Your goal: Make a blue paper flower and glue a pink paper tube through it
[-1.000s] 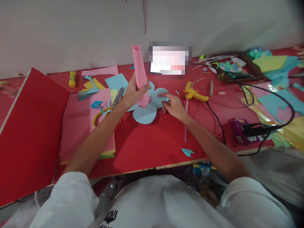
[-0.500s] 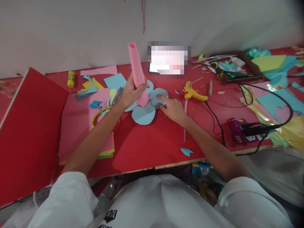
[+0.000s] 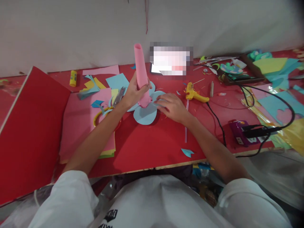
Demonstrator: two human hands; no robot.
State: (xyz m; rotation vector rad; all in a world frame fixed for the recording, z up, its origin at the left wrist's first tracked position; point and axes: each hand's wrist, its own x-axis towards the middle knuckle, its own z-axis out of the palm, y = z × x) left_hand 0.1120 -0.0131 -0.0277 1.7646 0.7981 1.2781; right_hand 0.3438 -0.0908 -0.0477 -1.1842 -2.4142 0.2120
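Note:
My left hand (image 3: 134, 94) is wrapped around a pink paper tube (image 3: 141, 66), which leans slightly left with its open end up. The tube's lower end stands at the middle of a light-blue paper flower (image 3: 145, 115) with rounded petals, flat on the table. My right hand (image 3: 173, 107) lies over the flower's right petal, its fingers stretched out and a little apart, covering part of it. Whether those fingertips press on the petal I cannot tell. Close to my left forearm are scissors (image 3: 118, 97) with yellow handles, partly hidden by the arm.
Right of my right hand lies a yellow glue gun (image 3: 196, 95) with a cord and a clear stick. Pink paper sheets (image 3: 78, 126) and a glue stick (image 3: 73, 78) are at left, beside a raised red board (image 3: 30, 136). A blurred screen (image 3: 171, 60) stands behind; a purple box (image 3: 243, 133) sits right.
My right hand has shifted slightly up over the right petal, its fingers straighter than before. My left hand still holds the tube at the flower's middle. The whole view has moved a little.

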